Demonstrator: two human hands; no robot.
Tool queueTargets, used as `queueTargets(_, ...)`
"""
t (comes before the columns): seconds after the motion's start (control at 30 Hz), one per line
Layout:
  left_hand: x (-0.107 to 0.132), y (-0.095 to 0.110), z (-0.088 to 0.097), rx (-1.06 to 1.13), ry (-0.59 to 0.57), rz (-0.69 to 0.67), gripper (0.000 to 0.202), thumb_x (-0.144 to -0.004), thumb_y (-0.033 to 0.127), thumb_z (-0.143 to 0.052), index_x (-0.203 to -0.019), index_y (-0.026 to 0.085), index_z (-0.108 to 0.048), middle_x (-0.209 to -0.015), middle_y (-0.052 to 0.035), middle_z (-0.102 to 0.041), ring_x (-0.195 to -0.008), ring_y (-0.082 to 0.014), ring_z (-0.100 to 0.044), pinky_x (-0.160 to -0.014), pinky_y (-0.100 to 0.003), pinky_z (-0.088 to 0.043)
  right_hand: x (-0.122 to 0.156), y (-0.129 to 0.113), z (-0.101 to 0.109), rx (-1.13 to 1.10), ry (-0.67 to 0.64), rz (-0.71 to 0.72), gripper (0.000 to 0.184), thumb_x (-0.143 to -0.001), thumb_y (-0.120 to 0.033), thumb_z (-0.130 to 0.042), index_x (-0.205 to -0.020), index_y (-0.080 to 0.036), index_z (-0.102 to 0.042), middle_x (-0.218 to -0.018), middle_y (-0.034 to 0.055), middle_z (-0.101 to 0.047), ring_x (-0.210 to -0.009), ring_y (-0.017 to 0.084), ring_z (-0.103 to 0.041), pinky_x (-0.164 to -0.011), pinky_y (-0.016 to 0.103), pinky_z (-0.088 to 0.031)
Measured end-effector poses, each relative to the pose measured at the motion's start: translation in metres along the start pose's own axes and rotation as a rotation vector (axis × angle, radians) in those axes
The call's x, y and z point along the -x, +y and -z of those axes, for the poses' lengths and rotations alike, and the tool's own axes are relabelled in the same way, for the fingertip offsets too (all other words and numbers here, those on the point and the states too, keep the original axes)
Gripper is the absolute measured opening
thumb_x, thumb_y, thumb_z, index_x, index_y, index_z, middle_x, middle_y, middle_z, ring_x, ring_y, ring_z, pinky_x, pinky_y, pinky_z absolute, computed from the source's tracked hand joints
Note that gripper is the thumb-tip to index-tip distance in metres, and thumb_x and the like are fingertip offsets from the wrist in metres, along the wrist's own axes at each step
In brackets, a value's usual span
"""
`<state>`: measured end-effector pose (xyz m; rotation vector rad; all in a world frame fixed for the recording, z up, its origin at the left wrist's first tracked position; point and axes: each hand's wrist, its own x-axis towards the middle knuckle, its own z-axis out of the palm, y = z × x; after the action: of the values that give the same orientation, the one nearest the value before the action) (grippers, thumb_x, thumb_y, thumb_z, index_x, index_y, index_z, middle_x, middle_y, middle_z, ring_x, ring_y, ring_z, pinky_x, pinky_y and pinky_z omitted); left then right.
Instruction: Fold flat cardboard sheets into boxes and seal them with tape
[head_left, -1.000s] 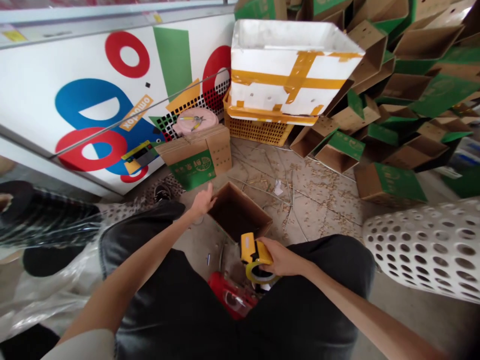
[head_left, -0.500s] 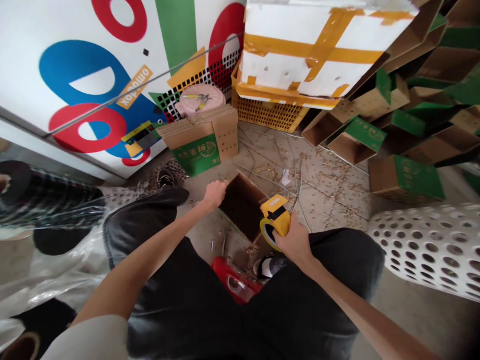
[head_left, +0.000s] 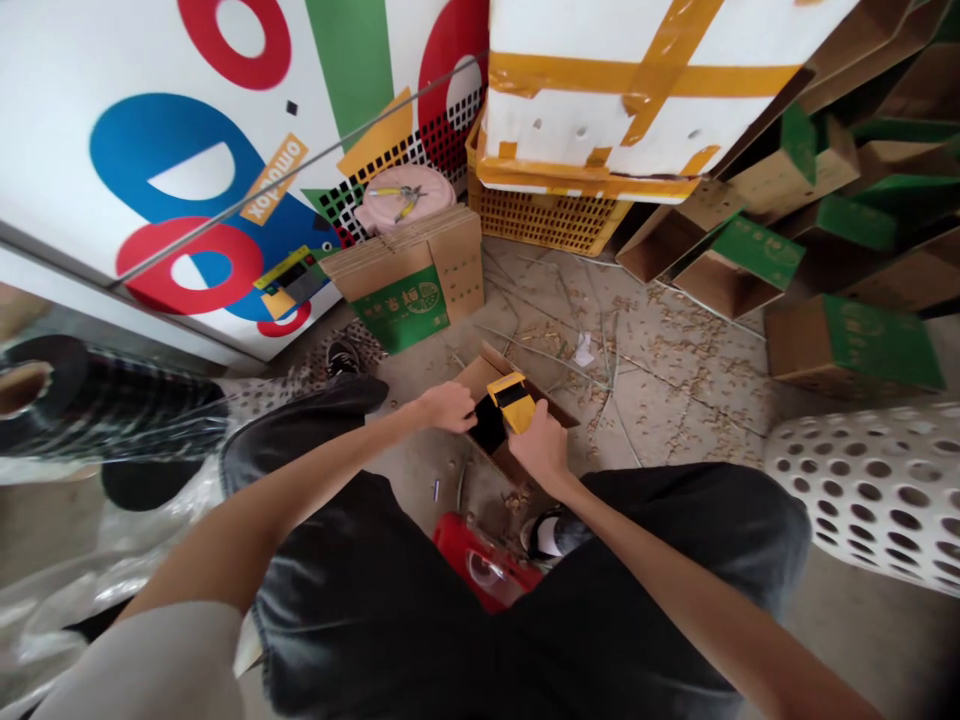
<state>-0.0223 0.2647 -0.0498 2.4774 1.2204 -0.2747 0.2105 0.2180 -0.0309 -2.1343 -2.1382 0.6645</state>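
Head view, trousers (head_left: 360,600): one dark grey pair, knees spread, two dark shoes (head_left: 343,357) showing.
Red object (head_left: 484,570): one, shiny, partly hidden between the thighs; its kind is unclear.
Right hand (head_left: 540,445): wrapped around one yellow tape dispenser (head_left: 514,402), which overlaps the box opening; whether they touch, I cannot tell.
Left hand (head_left: 450,407): fingers curled at the box's left edge; whether they pinch it, I cannot tell.
Brown open-topped cardboard box (head_left: 474,376): one, on the floor just beyond the red object.
Sides: one black roll (head_left: 142,405) at left, one white perforated plastic basket (head_left: 877,490) at right.
White scrap (head_left: 583,349): one, on the littered floor.
Flattened brown-and-green cartons (head_left: 405,285): one stack, several sheets, upright.
Round pink surface (head_left: 420,182): one, behind the stack, bearing one pair of yellow-handled pliers (head_left: 409,208).
Yellow plastic crate (head_left: 547,217): one, beneath one white foam box (head_left: 570,125) banded with orange tape.
Green-marked brown boxes (head_left: 855,345): more than five at right, overlapping.
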Motion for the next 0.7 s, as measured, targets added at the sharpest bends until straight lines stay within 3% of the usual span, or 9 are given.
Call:
queueTargets(0.17,-0.043,0.001,-0.012,-0.038,0.105,-0.032,0.028,-0.098,0.031,-0.060,-0.091,0.014,-0.081,-0.089,-0.0166,-0.078,-0.090,-0.0272,-0.077,-0.084,-0.035,-0.057,0.014,-0.003,0.024,0.017,0.015,0.036,0.036,-0.087,-0.024,-0.068,-0.118,-0.018,-0.052,-0.100,0.0158,-0.075,-0.096,0.032,-0.075,-0.077,0.035,-0.048)
queueTargets(0.3,-0.069,0.004,-0.045,-0.024,0.465,-0.091,0.031,-0.101,0.025,-0.053,-0.117,0.011,-0.076,-0.119,-0.0215,-0.077,-0.112,-0.0289,-0.075,-0.102,-0.043,-0.056,0.039,0.018,0.058,-0.121,0.222,0.050,0.033,-0.082,-0.028,-0.070,-0.108,-0.023,-0.051,-0.090,0.0105,-0.072,-0.085,0.031,-0.073,-0.071,0.036,-0.049)
queueTargets(0.43,-0.068,0.000,-0.064,0.002,0.754,-0.117,0.053,-0.104,0.028,-0.050,-0.152,0.009,-0.057,-0.154,-0.0239,-0.060,-0.148,-0.0357,-0.053,-0.126,-0.060,-0.038,0.034,0.035,0.091,-0.313,0.441,0.009,0.045,-0.078,-0.059,-0.073,-0.095,-0.029,-0.044,-0.079,0.0027,-0.064,-0.072,0.027,-0.065,-0.062,0.036,-0.046)
queueTargets(0.53,-0.064,-0.003,-0.060,0.024,0.804,-0.175,0.064,-0.104,0.029,-0.048,-0.164,0.006,-0.042,-0.162,-0.0244,-0.051,-0.157,-0.0369,-0.042,-0.130,-0.063,-0.031,0.003,0.044,0.099,-0.382,0.456,-0.024,0.055,-0.076,-0.075,-0.071,-0.085,-0.030,-0.042,-0.072,-0.0007,-0.057,-0.067,0.023,-0.057,-0.060,0.035,-0.041)
queueTargets(0.7,-0.066,-0.005,-0.060,0.129,0.807,-0.178,0.060,-0.103,0.027,-0.046,-0.160,0.008,-0.047,-0.155,-0.0235,-0.058,-0.154,-0.0355,-0.047,-0.127,-0.062,-0.034,-0.033,0.053,0.092,-0.385,0.430,-0.021,0.056,-0.079,-0.079,-0.069,-0.079,-0.028,-0.045,-0.067,-0.0036,-0.051,-0.063,0.019,-0.050,-0.060,0.033,-0.037)
